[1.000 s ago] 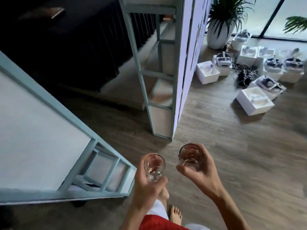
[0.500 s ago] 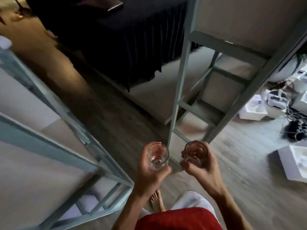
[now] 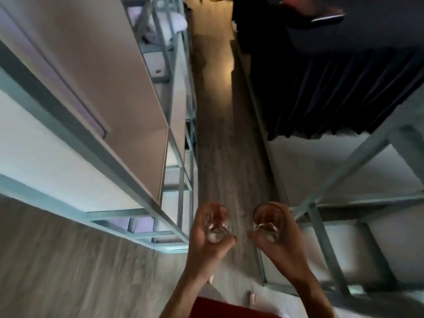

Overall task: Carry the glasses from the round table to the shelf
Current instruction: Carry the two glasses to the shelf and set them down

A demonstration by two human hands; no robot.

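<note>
I hold two clear drinking glasses low in the middle of the head view, side by side and a little apart. My left hand (image 3: 204, 244) grips the smaller glass (image 3: 215, 223) from below, with fingers curled round its base. My right hand (image 3: 282, 246) grips the wider glass (image 3: 268, 222), which looks brownish inside. Both glasses are upright and held over the wooden floor. To my left runs a shelf unit (image 3: 128, 173) with a pale green metal frame and white boards. A second shelf unit (image 3: 339, 180) of the same make stands to my right.
A narrow aisle of wood floor (image 3: 220, 138) runs ahead between the two shelf units. A table with a dark pleated cloth (image 3: 332, 83) stands at the right rear, with a flat dark object on top. My bare feet and red shorts show at the bottom edge.
The view has swung left, so the aisle between the shelf units now lies straight ahead. The boxes on the floor have left the view. Both hands still hold their glasses in front of me.
</note>
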